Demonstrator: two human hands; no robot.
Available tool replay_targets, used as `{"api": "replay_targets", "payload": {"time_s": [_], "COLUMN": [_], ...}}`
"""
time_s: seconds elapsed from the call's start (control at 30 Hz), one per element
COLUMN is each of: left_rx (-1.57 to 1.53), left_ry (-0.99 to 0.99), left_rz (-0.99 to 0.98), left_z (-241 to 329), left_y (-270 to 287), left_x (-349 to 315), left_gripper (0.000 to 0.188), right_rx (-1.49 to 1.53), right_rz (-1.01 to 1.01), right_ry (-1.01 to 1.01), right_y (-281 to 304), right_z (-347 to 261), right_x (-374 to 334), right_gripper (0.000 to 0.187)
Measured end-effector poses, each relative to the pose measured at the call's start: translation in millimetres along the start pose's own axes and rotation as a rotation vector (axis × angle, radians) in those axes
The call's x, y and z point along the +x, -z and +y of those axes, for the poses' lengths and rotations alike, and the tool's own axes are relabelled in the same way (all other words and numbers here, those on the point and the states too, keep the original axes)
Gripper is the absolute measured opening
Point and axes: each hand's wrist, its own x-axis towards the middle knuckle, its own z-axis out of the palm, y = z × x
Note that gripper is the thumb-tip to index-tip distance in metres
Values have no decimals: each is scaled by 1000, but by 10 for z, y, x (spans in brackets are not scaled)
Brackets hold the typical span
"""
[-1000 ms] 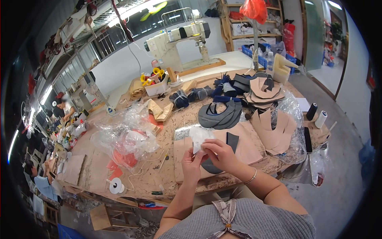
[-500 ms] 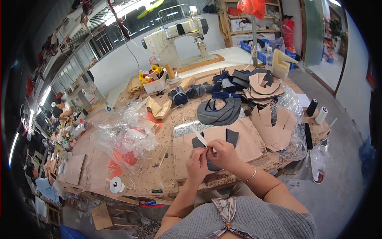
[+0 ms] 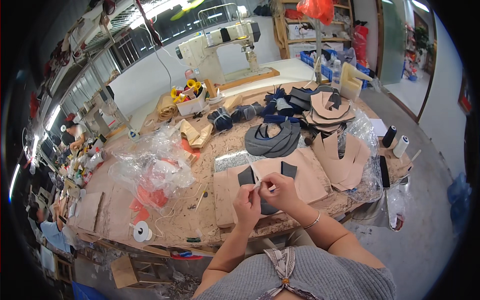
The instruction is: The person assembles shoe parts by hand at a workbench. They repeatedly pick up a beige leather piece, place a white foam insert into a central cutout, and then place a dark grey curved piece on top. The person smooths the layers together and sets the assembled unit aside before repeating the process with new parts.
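Note:
A narrow white strip point(image 3: 254, 174) is pinched between my two hands, its free end pointing away from me. My left hand point(image 3: 247, 206) has its fingers closed on the near part of it. Touching the left fingertips, my right hand point(image 3: 281, 193) pinches the same strip with thumb and forefinger. Below them lies a stack of pinkish-tan sheets point(image 3: 311, 175). On the sheets rests a dark grey cut piece point(image 3: 289, 170), with another grey piece point(image 3: 245, 177) left of the strip. My hands partly cover more grey material point(image 3: 269, 208) nearer me.
Curved grey pieces point(image 3: 270, 145) and tan cut pieces point(image 3: 345, 160) lie beyond and to the right. Crumpled clear plastic point(image 3: 150, 162) and a white spool point(image 3: 142, 231) sit left. Thread cones point(image 3: 400, 146) stand at the right edge. Behind is a sewing machine point(image 3: 200, 56); people work far left.
The white strip has tilted to a more upright angle in the view and less of it shows above my fingers. Both hands stay pinched together in nearly the same place.

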Motion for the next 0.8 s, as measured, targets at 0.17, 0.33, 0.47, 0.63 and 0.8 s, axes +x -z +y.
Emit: {"api": "replay_targets", "payload": {"time_s": [0.17, 0.33, 0.47, 0.63, 0.8], "left_rx": [-412, -663, -487, -215, -440], "left_ry": [225, 308, 297, 179, 152], "left_rz": [71, 110, 17, -48, -37], "left_z": [-153, -34, -177, -230, -255], "left_y": [-118, -145, -79, -3, 18], "left_x": [-70, -54, -45, -26, -33], "left_gripper": [5, 8, 8, 7, 6], "right_rx": [153, -131, -194, -63, 192], "right_rz": [-13, -40, -119, -117, -209], "right_ry": [-190, 162, 220, 92, -28], "right_y": [-43, -20, 32, 6, 84], "right_z": [119, 38, -23, 58, 11], "right_x": [15, 106, 91, 19, 84], "right_gripper": [6, 8, 11, 13, 12]}}
